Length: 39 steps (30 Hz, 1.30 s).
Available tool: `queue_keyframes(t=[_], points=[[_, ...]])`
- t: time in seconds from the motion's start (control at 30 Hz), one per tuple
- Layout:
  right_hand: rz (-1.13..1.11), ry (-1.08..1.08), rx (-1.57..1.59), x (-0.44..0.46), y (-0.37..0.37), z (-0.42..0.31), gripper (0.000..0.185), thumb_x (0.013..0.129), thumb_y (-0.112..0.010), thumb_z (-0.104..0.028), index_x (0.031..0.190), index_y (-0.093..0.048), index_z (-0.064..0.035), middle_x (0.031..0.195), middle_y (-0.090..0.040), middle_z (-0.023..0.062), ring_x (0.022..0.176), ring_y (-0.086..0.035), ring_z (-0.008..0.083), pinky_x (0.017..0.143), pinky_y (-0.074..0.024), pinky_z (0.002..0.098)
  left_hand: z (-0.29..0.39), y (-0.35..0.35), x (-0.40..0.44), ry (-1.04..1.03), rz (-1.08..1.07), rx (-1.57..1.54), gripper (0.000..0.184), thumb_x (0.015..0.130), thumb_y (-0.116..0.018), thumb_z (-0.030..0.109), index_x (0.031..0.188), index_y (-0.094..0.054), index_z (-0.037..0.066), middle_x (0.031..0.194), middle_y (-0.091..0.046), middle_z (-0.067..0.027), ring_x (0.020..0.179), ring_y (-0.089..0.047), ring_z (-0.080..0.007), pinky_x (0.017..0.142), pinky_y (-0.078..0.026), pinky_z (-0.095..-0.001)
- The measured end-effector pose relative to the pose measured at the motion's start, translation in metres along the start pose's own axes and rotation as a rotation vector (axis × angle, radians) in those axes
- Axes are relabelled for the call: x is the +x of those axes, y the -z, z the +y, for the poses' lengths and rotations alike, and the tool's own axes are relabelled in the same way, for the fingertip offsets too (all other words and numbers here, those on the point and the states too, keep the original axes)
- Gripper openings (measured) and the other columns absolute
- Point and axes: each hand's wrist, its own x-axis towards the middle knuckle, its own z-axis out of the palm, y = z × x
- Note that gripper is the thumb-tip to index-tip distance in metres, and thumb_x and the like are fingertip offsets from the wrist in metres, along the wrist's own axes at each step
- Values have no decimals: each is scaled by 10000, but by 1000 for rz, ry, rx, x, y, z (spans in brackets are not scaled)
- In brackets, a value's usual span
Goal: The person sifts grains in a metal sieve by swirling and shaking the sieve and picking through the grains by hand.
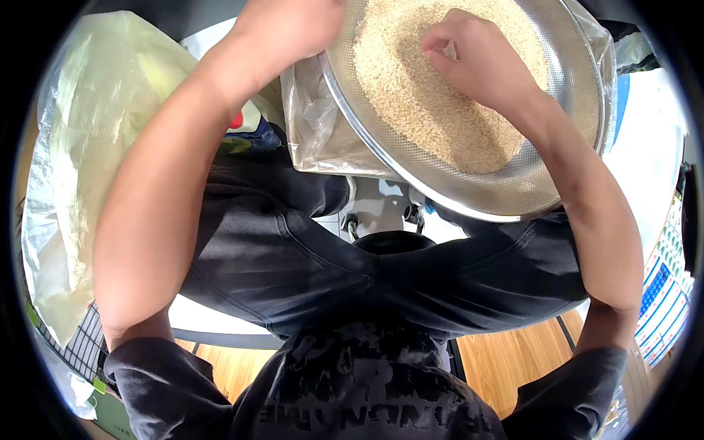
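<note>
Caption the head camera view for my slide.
Curled right hand above pale grains in a metal mesh sieve, left hand at the sieve's rim.

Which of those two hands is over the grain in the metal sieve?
The right hand: it is over the grain, thumb and finger curled in, whereas the left hand is at the sieve's rim.

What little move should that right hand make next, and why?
Perhaps the right hand could dip its curled fingers into the grain and spread it a little: the hand is over the grain, which leaves part of the sieve bare on the near side, and the left hand is at the sieve's edge.
</note>
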Motion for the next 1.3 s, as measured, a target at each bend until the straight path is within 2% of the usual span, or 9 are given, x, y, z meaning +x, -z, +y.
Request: queue_keyframes(t=[0.27,0.7,1.0,1.07,1.1,1.17,1.2,1.27,1.3], points=[[-6,-7,26,1,-6,-8,140,891,-725,-141,1001,-763,-64,955,-675,101,753,-652,234,723,-548,385,1,2,-4,-63,20,-1,295,922,-539,131,1023,-574,-144,977,-656,-384,991,-644,-528,902,-520,-542],[6,34,5,2,-8,-6,134,872,-737,-120,986,-761,-52,990,-700,120,783,-694,264,763,-566,391,7,6,1,64,-81,19,324,949,-558,149,1061,-580,-153,972,-670,-376,972,-671,-505,894,-540,-521],[21,43,58,1,-9,-4,126,889,-720,-126,984,-735,-45,979,-693,104,706,-646,234,705,-543,373,7,10,-2,26,-67,-19,311,938,-554,138,1049,-586,-151,967,-668,-376,967,-668,-506,883,-534,-526],[18,70,31,2,-11,0,135,917,-701,-152,1006,-723,-53,941,-672,65,679,-603,178,677,-521,343,6,9,-3,5,-53,-24,308,934,-552,136,1044,-585,-151,964,-666,-377,963,-667,-506,879,-532,-528],[18,72,31,2,-9,2,135,917,-701,-152,1006,-723,-53,941,-672,65,679,-603,178,677,-521,343,7,10,-5,-6,-41,-21,304,932,-551,136,1043,-585,-145,963,-667,-375,959,-666,-505,875,-531,-530],[-187,-89,265,2,2,0,157,936,-706,-195,1014,-717,-59,875,-633,3,689,-561,101,667,-496,284,7,10,-6,-18,-26,-22,299,931,-550,135,1042,-585,-140,962,-667,-373,956,-666,-505,872,-530,-531],[-187,-89,259,1,8,-2,157,936,-706,-195,1014,-717,-59,875,-633,3,689,-561,101,667,-496,284,7,10,-4,8,-44,-40,295,928,-549,134,1049,-585,-133,972,-669,-368,958,-665,-502,872,-529,-532],[-277,-225,577,-2,23,-6,170,953,-712,-224,1017,-723,-68,821,-582,-61,711,-515,35,660,-456,214,6,9,-1,27,-47,-66,292,925,-549,132,1056,-584,-126,982,-671,-363,960,-665,-499,873,-529,-533],[-270,-224,563,-6,29,-7,170,953,-712,-224,1017,-723,-68,821,-582,-61,711,-515,35,660,-456,214,4,7,0,7,-44,-39,290,923,-550,131,1065,-582,-121,990,-673,-358,968,-663,-498,876,-528,-534]])
